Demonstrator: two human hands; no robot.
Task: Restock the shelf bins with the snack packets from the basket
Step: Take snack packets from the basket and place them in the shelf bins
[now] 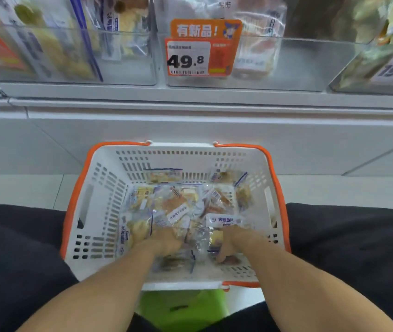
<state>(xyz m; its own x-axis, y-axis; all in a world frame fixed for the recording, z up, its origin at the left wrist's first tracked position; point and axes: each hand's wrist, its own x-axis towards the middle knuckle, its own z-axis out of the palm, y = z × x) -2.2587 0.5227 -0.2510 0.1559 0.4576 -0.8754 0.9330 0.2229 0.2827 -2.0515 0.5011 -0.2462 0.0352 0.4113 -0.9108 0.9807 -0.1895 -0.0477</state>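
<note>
Both your hands are down in the white basket (99, 192) with the orange rim, which sits on the floor between your knees, just in front of the shelf base. The snack packets (181, 207) lie in a loose heap across the basket floor: clear film pouches with blue edging and white labels, overlapping at all angles. Your left hand (166, 243) is buried among the near packets, fingers curled down into the heap; whether they have closed on one packet cannot be told, since the film hides the tips. Your right hand (232, 245) is likewise dug in at the near right, thumb showing below, fingers curled under or around a pouch, grip not readable. Handling judgement: these look light, soft and crinkly, with slick film that will slide packet over packet; contents look like dried pieces that could crush if squeezed. Take hold at the flat sealed edge or pinch across the body lightly, and gather a few stacked flat rather than a fistful. Above, the clear shelf bins (298, 65) stand in a row; the middle one, behind the orange price tag (202, 51) reading 49.8, looks part empty on its right side. A green stool (183, 307) shows under you
</note>
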